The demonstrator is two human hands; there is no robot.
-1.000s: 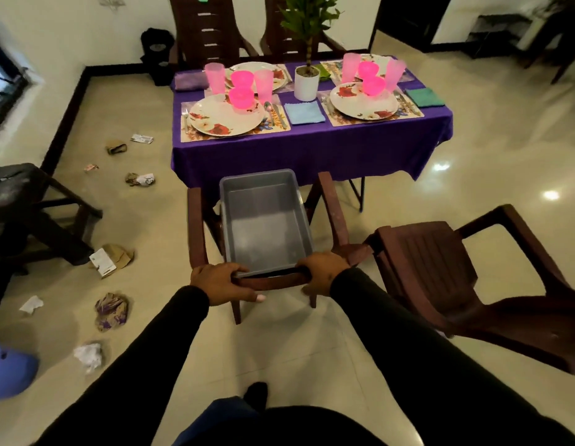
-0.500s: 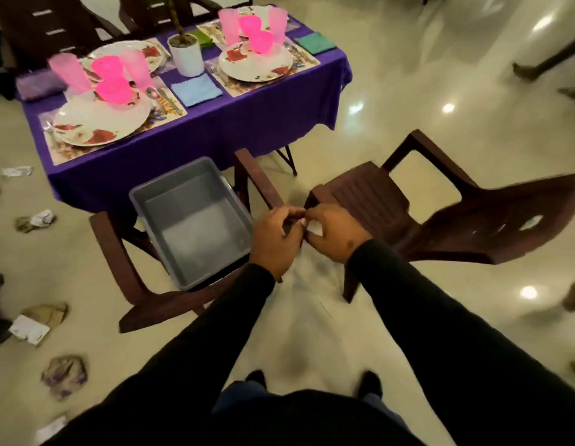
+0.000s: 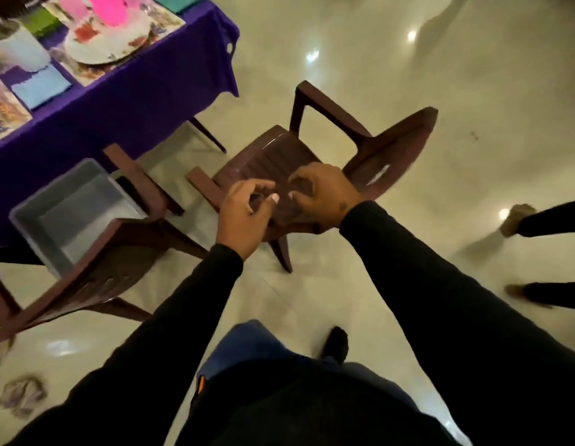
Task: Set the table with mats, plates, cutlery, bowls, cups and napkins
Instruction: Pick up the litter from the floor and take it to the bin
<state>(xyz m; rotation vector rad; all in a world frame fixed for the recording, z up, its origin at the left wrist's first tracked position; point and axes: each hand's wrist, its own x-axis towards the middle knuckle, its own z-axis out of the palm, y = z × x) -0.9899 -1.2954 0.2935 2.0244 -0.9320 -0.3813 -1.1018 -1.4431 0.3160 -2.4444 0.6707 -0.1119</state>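
Since the earlier frame the view had been swung to the right, so that the hands, which had been met over the arm of the chair carrying the tub, were now brought over the seat of the second chair. The left hand and the right hand were held close together, fingers loosely curled and fingertips nearly meeting; nothing could be made out between them, and whether anything small was pinched could not be told through the blur. The grey tub was left well to the left of the fingers on the first chair, seemingly emptied. The counter, beyond and left of the fingers, was already laid with a plate, mats and a blue napkin, which suggested the setting was all but finished. Another person's legs were seen far right.
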